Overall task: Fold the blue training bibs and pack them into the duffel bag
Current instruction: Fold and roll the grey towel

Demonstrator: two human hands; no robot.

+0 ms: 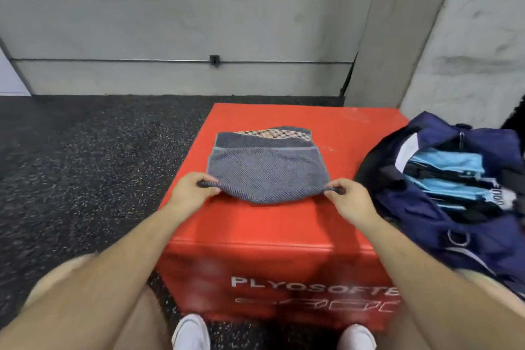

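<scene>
Centre frame, our left hand (190,193) and right hand (349,202) each pinched a near corner of the bib (264,167), likely to fold it evenly on the box (284,230).

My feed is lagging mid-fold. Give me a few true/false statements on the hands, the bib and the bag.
1. The left hand and the right hand each pinch a near corner of the blue bib. True.
2. The duffel bag sits to the right of the bib. True.
3. The bib lies on the floor. False: it lies on top of the red box.
4. The duffel bag is zipped shut. False: it is open, with light blue fabric showing inside.
5. One hand reaches into the bag. False: both hands are on the bib.
</scene>
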